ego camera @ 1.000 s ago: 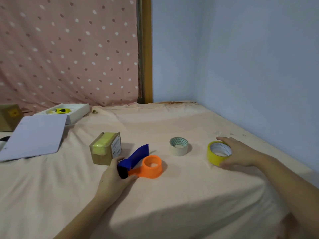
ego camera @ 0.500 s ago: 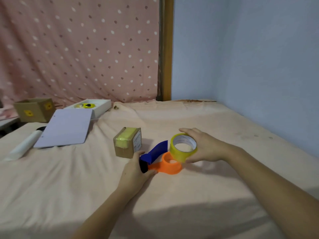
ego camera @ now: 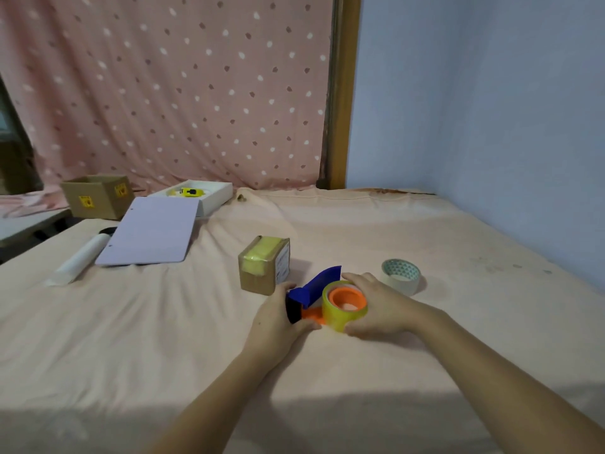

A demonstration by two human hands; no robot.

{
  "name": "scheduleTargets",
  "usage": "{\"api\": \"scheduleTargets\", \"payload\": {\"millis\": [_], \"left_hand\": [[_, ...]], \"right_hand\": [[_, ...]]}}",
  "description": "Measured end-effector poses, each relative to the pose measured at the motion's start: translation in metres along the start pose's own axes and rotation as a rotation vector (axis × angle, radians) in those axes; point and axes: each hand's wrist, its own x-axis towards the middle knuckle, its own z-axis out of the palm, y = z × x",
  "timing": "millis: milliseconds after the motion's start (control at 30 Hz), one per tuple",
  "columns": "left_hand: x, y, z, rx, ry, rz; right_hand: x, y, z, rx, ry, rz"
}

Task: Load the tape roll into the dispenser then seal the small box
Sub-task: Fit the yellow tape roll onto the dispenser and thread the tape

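The yellow tape roll [ego camera: 340,317] sits around the orange hub of the dispenser [ego camera: 347,299], which lies flat on the peach cloth. My right hand [ego camera: 376,304] wraps the roll from the right side. The dispenser's blue flap [ego camera: 316,285] points up and back, and my left hand [ego camera: 276,317] grips the dark handle end on the left. Just behind stands the small cardboard box [ego camera: 263,268], its top covered with yellow tape and a white label on its right face.
A second, whitish tape roll [ego camera: 401,276] lies to the right. A lilac board [ego camera: 149,231], a white paper roll [ego camera: 78,257], a white tray [ego camera: 209,194] with a yellow item and a larger cardboard box [ego camera: 98,194] sit back left. A blue wall runs along the right.
My right hand carried the yellow roll from the right and has lowered it over the orange hub. The left hand stayed on the dispenser's handle. The view shifted rightward.
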Motion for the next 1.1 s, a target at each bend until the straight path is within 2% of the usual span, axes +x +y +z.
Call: {"api": "scheduleTargets", "payload": {"millis": [133, 267, 300, 333, 433, 500, 733, 1100], "left_hand": [[-0.002, 0.002, -0.001, 0.014, 0.052, 0.035], [-0.015, 0.013, -0.006, 0.063, 0.327, 0.203], [-0.021, 0.020, -0.008, 0.081, 0.352, 0.227], [-0.028, 0.027, -0.010, 0.105, 0.317, 0.218], [-0.041, 0.043, -0.008, 0.216, 0.029, 0.059], [-0.043, 0.047, -0.004, 0.281, -0.049, -0.002], [-0.036, 0.050, 0.004, 0.331, 0.028, 0.023], [-0.031, 0.030, 0.006, 0.052, 0.062, -0.131]], "right_hand": [[-0.001, -0.002, 0.003, 0.021, 0.015, 0.025], [-0.002, -0.002, 0.009, 0.035, 0.050, 0.049], [-0.001, -0.001, 0.011, 0.024, 0.060, 0.050], [-0.001, -0.001, 0.013, 0.015, 0.071, 0.051], [-0.001, -0.002, 0.015, 0.013, 0.091, 0.060], [-0.001, -0.003, 0.015, 0.006, 0.086, 0.069], [-0.007, -0.009, 0.016, -0.001, 0.103, 0.080], [-0.014, -0.014, 0.011, -0.025, 0.069, 0.107]]}}
